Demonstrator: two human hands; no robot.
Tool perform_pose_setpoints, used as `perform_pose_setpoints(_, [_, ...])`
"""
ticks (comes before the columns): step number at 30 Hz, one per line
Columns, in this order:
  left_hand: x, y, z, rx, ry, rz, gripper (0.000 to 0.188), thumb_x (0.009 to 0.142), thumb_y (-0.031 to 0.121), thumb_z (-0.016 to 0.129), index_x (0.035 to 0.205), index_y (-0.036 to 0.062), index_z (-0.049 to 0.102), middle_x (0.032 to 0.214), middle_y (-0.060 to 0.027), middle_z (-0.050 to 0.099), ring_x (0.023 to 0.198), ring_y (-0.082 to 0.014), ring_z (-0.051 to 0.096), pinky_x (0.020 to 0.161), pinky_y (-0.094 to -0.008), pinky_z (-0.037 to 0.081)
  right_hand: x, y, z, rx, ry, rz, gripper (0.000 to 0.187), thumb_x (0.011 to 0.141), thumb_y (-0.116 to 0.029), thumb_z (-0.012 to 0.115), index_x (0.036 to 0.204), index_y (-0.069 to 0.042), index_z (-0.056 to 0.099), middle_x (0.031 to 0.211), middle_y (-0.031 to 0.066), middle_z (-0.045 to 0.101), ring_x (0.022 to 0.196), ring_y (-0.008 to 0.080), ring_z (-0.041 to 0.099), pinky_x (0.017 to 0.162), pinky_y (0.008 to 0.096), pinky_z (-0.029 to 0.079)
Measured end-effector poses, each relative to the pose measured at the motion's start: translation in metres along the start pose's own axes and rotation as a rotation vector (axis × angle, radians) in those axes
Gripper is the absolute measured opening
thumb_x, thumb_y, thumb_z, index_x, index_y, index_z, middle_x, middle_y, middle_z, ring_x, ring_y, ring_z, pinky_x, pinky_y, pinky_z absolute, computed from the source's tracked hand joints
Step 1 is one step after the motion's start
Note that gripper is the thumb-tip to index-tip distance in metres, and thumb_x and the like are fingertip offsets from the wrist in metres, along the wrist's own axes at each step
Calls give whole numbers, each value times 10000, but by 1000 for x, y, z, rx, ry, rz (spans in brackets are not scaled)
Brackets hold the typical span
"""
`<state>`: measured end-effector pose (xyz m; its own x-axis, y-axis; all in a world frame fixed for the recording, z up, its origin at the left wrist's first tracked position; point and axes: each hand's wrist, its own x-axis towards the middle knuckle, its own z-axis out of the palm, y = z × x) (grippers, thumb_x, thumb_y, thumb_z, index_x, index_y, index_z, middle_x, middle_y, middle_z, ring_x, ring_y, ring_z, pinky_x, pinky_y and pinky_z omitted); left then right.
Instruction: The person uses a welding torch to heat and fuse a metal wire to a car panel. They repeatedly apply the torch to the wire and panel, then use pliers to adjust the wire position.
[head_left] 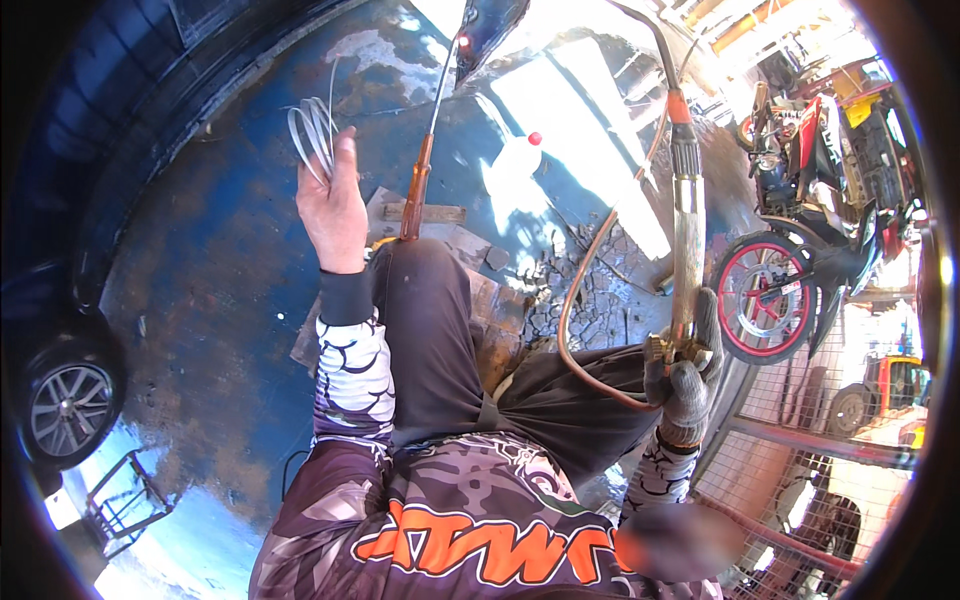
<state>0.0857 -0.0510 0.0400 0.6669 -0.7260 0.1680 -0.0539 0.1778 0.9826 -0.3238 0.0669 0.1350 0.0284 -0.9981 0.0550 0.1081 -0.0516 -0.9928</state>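
My bare left hand (337, 205) is raised at the left, its thumb and fingers closed on a loose coil of thin, silvery-white wire (316, 135). On my right hand (688, 378) is a grey knitted glove. Its fingers wrap the lower end of what looks like a gas torch (688, 225), with a long brass-coloured handle, a silver collar and an orange band. A dark bent tube runs from its top. Beside it loops a brown hose (572, 300), passing close to the glove. A long screwdriver (417, 190) with an amber handle stands tilted by my left knee, between the hands.
Wooden pieces (435, 213) lie past my knee on the blue floor (220, 300). Farther off stands a white bottle (515, 163) with a red cap. A motorcycle (775, 290) and wire mesh (770, 480) are at the right. A dark car's wheel (68, 408) is at the left.
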Motion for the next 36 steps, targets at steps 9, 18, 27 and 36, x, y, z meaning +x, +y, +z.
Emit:
perform_pose_setpoints(9, [-15,-14,9,375,-446,-35,481,904,440,808,1170,41,777,956,-99,760,900,-171,711,822,-324,538,-18,28,-3,-69,94,-4,1082,746,-396,921,1573,61,393,1264,143,676,941,146,676,819,300,578])
perform_pose_setpoints(18, [-12,-9,11,571,-517,-116,380,918,382,792,1037,21,782,740,-49,697,695,-127,629,692,-318,491,-28,32,-8,238,109,-39,996,881,-204,847,1654,-53,238,1088,90,677,885,164,698,762,277,618])
perform_pose_setpoints(27, [-16,-12,13,508,-469,-25,396,908,424,781,979,34,773,663,-84,663,630,-196,645,643,-358,491,-33,43,-32,233,105,-113,950,954,-217,776,1679,-105,173,972,117,649,682,130,593,495,227,488])
perform_pose_setpoints(36, [-22,-1,15,599,-472,-66,461,906,470,767,1017,23,773,739,-86,701,697,-185,668,700,-349,498,-31,45,-44,257,110,-80,956,941,-278,779,1673,-98,191,945,127,672,554,115,554,436,219,439])
